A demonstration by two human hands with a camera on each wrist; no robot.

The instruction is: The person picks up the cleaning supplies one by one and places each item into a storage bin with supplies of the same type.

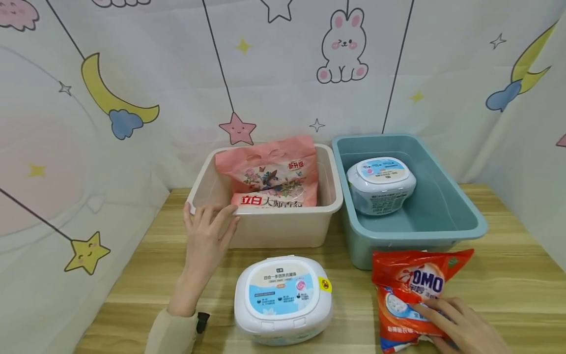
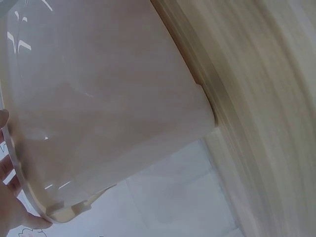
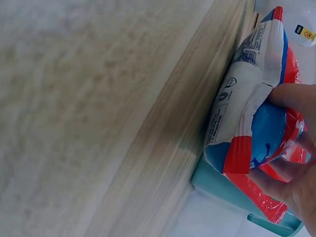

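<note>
My left hand (image 1: 208, 236) rests on the front left part of the rim of a cream plastic basin (image 1: 274, 228), fingers spread along it. In the left wrist view the basin's glossy outer wall (image 2: 108, 98) fills much of the picture. A pink Liby detergent bag (image 1: 274, 177) leans inside the basin. My right hand (image 1: 468, 327) grips the lower right side of a red OMO detergent bag (image 1: 407, 295), in front of the blue basin (image 1: 442, 211). The right wrist view shows the thumb on the bag's blue-and-white bottom end (image 3: 269, 133), with fingers on the other side.
A white lidded tub of laundry pods (image 1: 283, 300) stands on the wooden table (image 1: 353, 305) between my hands. A similar tub (image 1: 382, 187) sits inside the blue basin. A patterned cloth backdrop (image 1: 283, 73) rises behind both basins.
</note>
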